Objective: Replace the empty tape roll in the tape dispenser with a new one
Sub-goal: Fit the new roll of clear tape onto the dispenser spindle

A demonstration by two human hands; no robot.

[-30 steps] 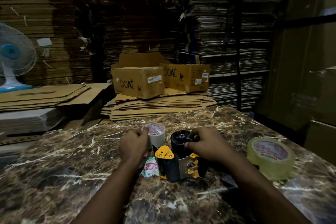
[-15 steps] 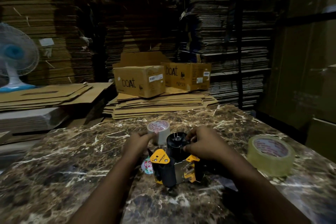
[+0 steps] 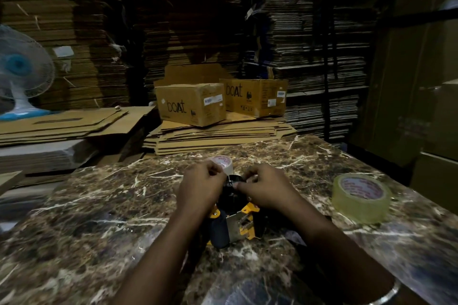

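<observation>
So, we're mid-swap on the marble table [image 3: 74,218], both hands up at the dispenser's hub.

Two boat boxes [image 3: 190,104] far back, one full tape roll [image 3: 359,197] off right, one tape dispenser [image 3: 233,223] near us, one empty core [image 3: 223,163] pinched in our left hand [image 3: 200,188]. Our right hand [image 3: 265,190] is curled at the hub; exact hold we can't tell. Dim light, so a fumble could tip the dispenser.

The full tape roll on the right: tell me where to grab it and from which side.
Come from above with the right hand. The full tape roll lies flat on the table, hole up, nothing beside it, so span its outer wall, or hook fingers into the hole.
</observation>
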